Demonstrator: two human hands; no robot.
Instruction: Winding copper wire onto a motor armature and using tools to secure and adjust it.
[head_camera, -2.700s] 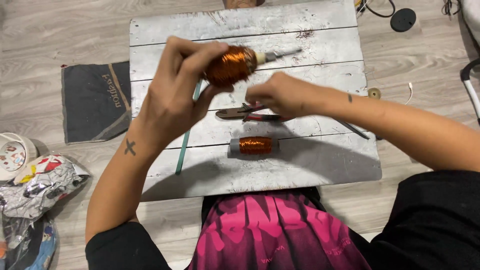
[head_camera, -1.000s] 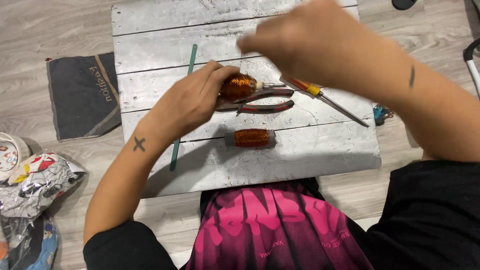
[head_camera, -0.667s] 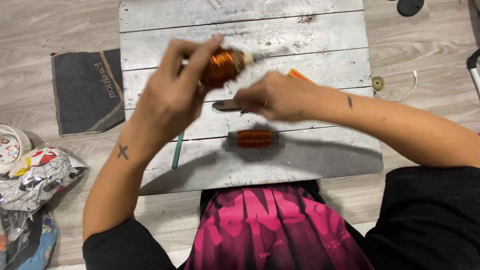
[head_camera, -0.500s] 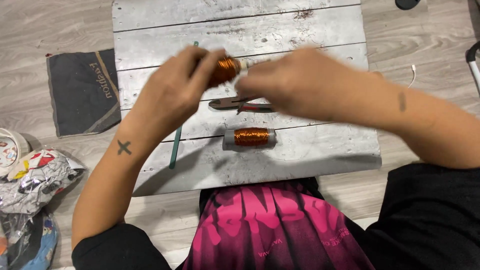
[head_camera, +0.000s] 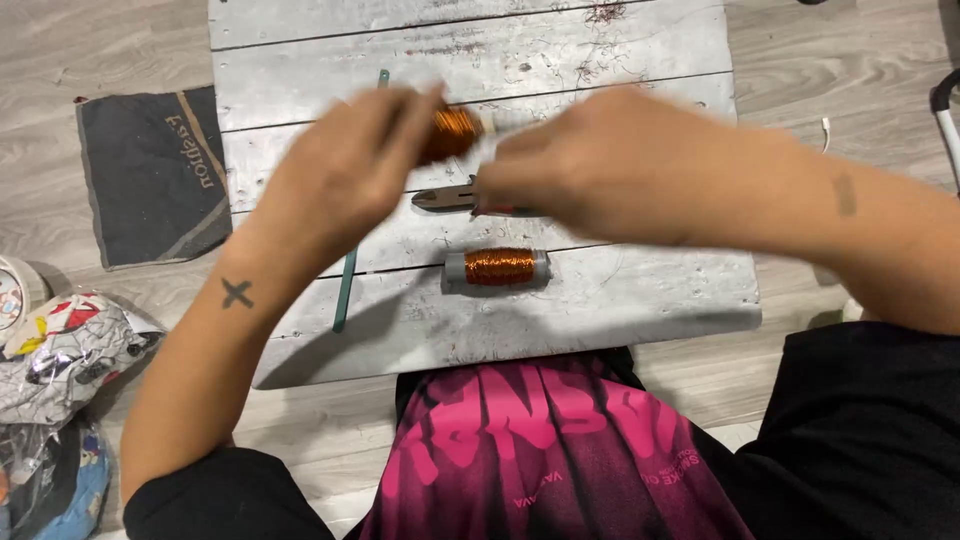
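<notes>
My left hand grips a copper wire coil above the white wooden board. My right hand is closed right beside the coil's right end; both hands are blurred, and what its fingers pinch is hidden. Under the hands lie pliers with their jaws pointing left. A second, smaller copper coil on a grey core lies on the board nearer to me. A thin green rod runs along the board under my left wrist.
A dark folded cloth lies on the wood floor left of the board. Crumpled colourful plastic bags sit at the far left. A white cable shows right of the board. My pink-printed lap is below.
My right hand swung out over the board and back to the coil. My left hand lowered the coil to the pliers, then lifted it again. The screwdriver seen earlier is out of sight.
</notes>
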